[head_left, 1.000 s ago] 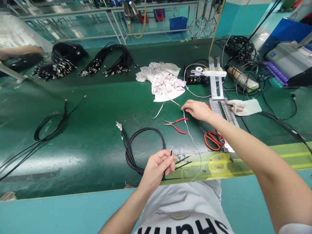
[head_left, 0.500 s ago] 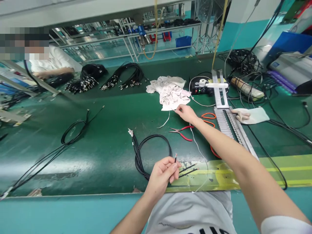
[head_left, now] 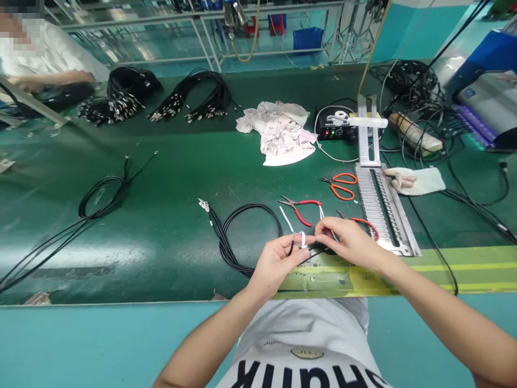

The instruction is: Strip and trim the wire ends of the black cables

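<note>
Pinching cable, white strip, hands close together

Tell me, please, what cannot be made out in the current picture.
All in the head view:
Black cable in the left hand: the hand hides its path.
White strip: the right hand hides whether it pinches this.
Orange-handled tool: partly covered by the right hand.
White pieces on the looped cables: too small to identify.
Far-left cables: cut off by the left edge.
</note>
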`<state>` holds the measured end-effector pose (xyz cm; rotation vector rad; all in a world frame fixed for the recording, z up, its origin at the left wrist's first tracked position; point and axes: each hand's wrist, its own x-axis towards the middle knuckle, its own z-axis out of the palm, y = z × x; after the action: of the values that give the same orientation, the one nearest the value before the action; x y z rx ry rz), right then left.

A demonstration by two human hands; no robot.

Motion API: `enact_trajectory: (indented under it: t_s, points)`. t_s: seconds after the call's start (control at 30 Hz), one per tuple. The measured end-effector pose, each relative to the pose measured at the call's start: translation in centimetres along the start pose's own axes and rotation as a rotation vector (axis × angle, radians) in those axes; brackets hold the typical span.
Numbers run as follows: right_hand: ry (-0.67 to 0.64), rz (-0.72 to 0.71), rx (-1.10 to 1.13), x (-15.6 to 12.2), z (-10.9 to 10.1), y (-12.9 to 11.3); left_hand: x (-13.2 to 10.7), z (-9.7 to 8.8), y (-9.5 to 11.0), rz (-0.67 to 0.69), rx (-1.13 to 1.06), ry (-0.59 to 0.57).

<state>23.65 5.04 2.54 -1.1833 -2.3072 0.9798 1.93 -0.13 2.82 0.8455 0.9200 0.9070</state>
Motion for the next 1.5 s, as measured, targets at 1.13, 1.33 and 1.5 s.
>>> enact_trajectory:
  t_s: [1.13, 1.33, 1.5]
  points:
    - [0.186, -0.123, 0.802, -2.1, 4.3, -3.0, 0.3, -1.1, -0.8, -0.128, -0.115, 0.095]
    - [0.248, -0.121, 0.921, -2.2, 5.1, -2.6, 0.1, -0.8, -1.3, -0.186, -0.101, 0.071]
    - [0.427, -0.081, 0.552, -2.2, 4.6, -2.4, -0.8, -0.8, -1.4, -0.056, -0.042, 0.14]
